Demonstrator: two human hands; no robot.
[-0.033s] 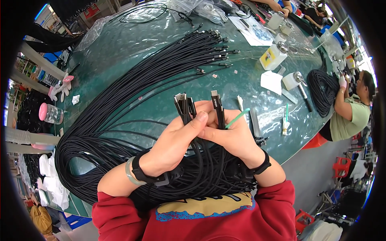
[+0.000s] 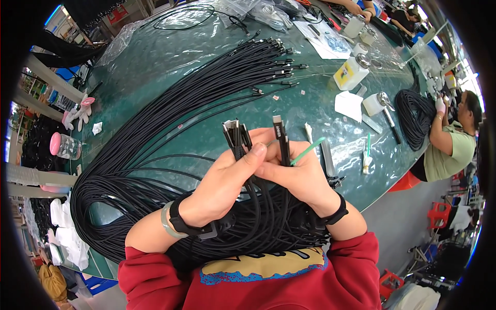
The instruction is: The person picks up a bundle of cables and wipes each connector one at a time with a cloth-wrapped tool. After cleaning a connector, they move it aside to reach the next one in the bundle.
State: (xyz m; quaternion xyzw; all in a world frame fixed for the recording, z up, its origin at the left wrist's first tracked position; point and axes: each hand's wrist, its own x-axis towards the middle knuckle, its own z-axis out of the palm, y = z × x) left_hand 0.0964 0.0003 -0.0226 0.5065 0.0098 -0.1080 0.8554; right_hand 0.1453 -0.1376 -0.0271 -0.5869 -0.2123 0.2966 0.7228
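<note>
Several black cable ends with metal plugs stand upright in a bunch in my left hand, its thumb pressed over them. My right hand pinches one black cable plug, its metal tip pointing up. A thin green stick also sticks out from between the right fingers, slanting up to the right. Both hands are close together, thumbs nearly meeting. Beneath them hang black cables near my red sweater. A thick bundle of black cables curves across the green table, plugs at its far end.
White bottles, a paper sheet and another green stick lie to the right. At the right edge a person handles a coil of black cable. A pink-lidded jar is at the left. Plastic bags lie at the back.
The plug in my right hand has turned slightly, and the green stick's tip has shifted a little up and to the right. My left hand stays nearly still.
</note>
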